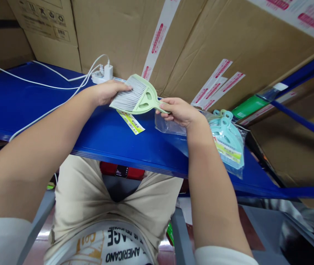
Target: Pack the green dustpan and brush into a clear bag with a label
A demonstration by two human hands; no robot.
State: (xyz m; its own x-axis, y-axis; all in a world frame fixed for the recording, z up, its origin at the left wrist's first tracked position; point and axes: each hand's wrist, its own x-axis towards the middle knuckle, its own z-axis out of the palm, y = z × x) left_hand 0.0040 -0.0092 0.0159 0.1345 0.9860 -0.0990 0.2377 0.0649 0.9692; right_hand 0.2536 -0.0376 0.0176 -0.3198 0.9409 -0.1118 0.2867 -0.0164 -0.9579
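A small pale green hand brush [139, 96] with grey bristles is held above the blue shelf [13, 103]. My left hand [107, 92] grips its bristle end. My right hand [179, 111] pinches the handle end and also holds a clear plastic bag [168, 126] underneath. A yellow-green paper label [131, 122] lies on the shelf just below the brush.
A stack of light blue dustpan sets [227, 141] in plastic wrap lies to the right of my right hand. A white charger and cables [106, 71] sit at the shelf's back. Large cardboard boxes [124, 33] stand behind. My lap is below the shelf edge.
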